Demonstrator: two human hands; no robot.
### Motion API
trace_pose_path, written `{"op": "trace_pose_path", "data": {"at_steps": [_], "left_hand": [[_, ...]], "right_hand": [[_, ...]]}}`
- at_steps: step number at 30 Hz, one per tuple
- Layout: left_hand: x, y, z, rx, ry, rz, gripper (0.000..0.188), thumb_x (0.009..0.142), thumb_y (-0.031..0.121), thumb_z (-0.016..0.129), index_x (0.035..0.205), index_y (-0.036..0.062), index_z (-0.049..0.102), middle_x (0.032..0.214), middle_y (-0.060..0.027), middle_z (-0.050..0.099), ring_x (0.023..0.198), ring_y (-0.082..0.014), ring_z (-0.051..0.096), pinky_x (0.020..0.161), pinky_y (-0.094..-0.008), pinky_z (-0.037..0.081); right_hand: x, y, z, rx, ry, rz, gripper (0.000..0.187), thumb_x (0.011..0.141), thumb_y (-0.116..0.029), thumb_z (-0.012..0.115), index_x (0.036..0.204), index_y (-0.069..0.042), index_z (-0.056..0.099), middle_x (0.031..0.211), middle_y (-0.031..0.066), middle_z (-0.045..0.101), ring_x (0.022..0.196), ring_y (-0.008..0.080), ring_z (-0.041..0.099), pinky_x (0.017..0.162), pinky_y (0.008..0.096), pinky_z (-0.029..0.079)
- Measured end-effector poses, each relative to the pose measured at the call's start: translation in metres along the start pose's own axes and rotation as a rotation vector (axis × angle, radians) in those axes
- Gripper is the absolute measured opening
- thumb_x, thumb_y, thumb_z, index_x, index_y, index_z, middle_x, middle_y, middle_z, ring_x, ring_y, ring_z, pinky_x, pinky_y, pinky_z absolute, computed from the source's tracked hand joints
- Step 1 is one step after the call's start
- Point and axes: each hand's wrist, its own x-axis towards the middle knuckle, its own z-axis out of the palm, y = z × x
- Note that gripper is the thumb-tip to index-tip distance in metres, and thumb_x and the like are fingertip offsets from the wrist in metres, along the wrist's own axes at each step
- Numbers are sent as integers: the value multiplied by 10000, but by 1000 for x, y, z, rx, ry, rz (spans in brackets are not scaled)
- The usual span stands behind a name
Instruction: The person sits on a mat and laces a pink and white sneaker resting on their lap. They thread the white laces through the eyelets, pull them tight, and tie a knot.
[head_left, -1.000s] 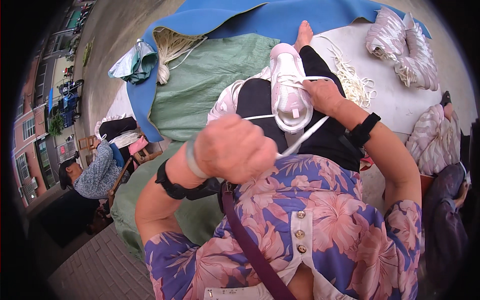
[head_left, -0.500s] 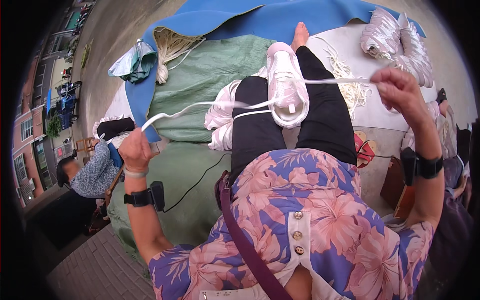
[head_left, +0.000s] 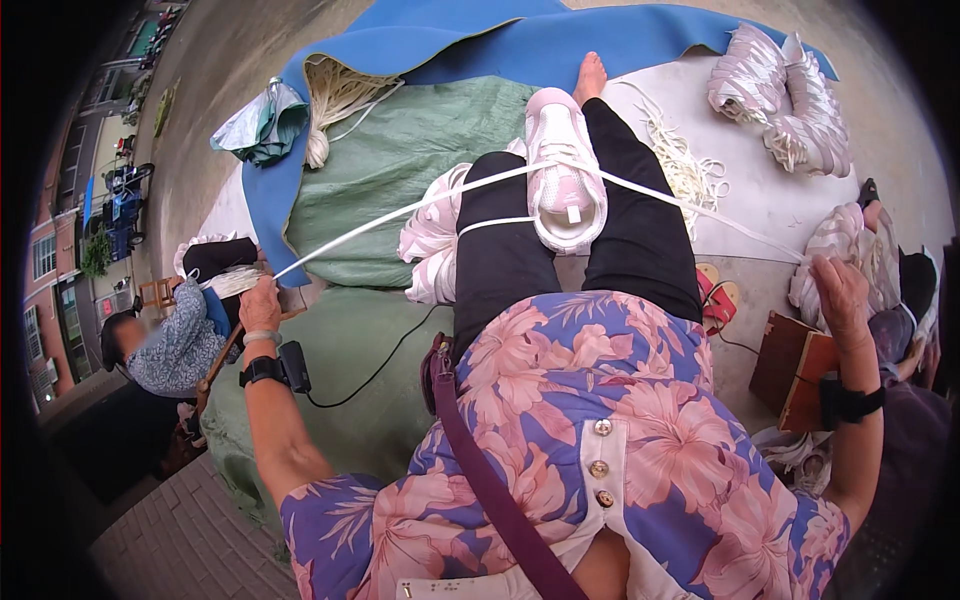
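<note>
The pale pink-and-white sneaker (head_left: pixel 560 192) rests on my black-trousered legs (head_left: pixel 640 240), toe pointing away from me. Its white lace (head_left: pixel 400 211) stretches out both ways — my left hand (head_left: pixel 262 304) pinches one side, my right hand (head_left: pixel 842 290) pinches the other. Beside my right leg lies a tangle of loose laces (head_left: pixel 695 172) — on my left, green sheeting (head_left: pixel 400 150).

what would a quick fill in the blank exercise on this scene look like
The lace held by the left hand and right hand is ____.
The trousers under the sneaker are ____.
The sneaker's toe points ____ from the floral shirt.
Loose laces lie to the ____ of the sneaker.
Missing words: white; black; away; right.
</note>
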Motion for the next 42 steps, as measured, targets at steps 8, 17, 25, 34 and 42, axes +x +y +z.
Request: {"op": "trace_pose_path", "data": {"at_steps": [8,17,25,34,42], "left_hand": [[-3,-17,20,-55,-60,68,242,867,271,462,880,93,625,792,-219,608,777,-403,578,675,-490,443],[27,180,8,-540,-776,75,291,771,289,531,645,43,623,571,-103,597,487,-201,583,481,-329,479],[37,350,-19,-1202,-1058,16,253,819,229,530,676,23,558,515,-52,552,343,-105,436,333,-261,336],[92,404,-18,-1337,-753,-143,165,834,154,477,761,12,519,560,-65,562,373,-108,461,344,-245,351],[69,392,-21,-1666,-710,-239,151,869,188,519,807,52,539,638,-34,575,457,-74,521,380,-181,371]], "right_hand": [[-38,60,21,-219,-177,137,126,816,-87,518,940,-67,519,704,92,488,625,276,531,543,383,409],[-2,10,175,578,-141,670,171,831,-233,542,744,-87,551,587,-27,446,451,98,385,404,246,298],[153,-138,142,1809,-543,1092,194,855,-226,547,719,-89,526,544,-46,406,408,49,323,365,190,255],[236,-142,177,1845,-219,1030,91,819,-112,574,756,-53,545,621,21,548,498,83,516,449,207,414],[216,-143,178,1779,-154,954,74,844,-106,581,817,-37,572,691,30,598,562,61,544,517,186,439]]}}
